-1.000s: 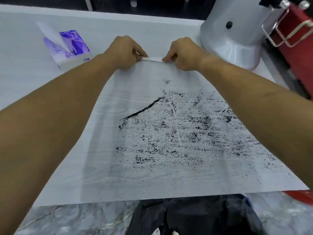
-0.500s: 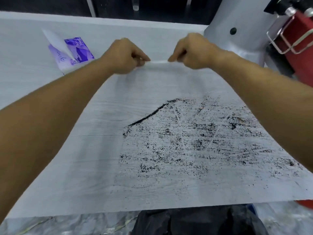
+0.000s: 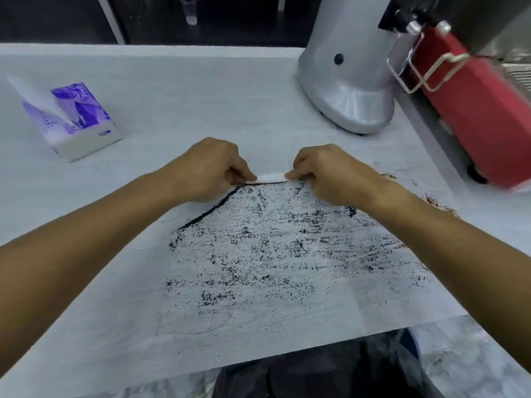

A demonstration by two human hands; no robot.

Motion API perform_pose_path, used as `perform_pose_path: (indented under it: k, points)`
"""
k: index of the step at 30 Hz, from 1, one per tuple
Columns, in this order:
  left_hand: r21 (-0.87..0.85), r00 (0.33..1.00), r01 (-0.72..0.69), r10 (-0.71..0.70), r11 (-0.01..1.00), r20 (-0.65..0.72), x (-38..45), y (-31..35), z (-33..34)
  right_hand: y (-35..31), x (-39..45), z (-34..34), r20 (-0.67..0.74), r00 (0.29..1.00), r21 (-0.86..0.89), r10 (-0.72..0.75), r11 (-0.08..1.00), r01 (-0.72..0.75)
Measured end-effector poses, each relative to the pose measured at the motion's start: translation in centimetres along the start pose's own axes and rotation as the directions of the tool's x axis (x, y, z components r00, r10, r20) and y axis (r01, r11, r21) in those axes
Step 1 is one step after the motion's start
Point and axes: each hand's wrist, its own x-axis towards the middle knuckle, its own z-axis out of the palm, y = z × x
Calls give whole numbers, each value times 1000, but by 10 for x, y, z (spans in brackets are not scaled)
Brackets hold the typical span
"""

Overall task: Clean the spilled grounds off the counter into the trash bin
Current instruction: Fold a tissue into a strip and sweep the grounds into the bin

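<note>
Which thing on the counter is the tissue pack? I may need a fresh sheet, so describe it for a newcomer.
Start at the white counter and look to its far left, well away from the silver appliance base. The tissue pack lies there alone: a soft purple-and-white packet with a white sheet sticking out of its top, the only purple thing in view.

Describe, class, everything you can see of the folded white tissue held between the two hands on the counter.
The folded tissue looks like soft white paper, pressed into a narrow, flat strip lying crosswise on the pale counter. The left hand pinches one end and the right hand pinches the other, so only the short middle stretch shows. Its lower edge rests on the counter at the far end of the spilled grounds, where a thin dark line of grounds has gathered against it. How many layers it has cannot be told.
</note>
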Motion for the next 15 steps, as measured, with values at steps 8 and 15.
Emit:
perform_pose_path:
  k: [8,15]
  points:
    - [37,959,12,-1,999,-284,117,7,-23,69,54,-24,-261,947,-169,186,957,-235]
    - [100,976,54,-32,994,-217,152,-6,-8,53,49,-11,-157,975,-288,160,936,-200]
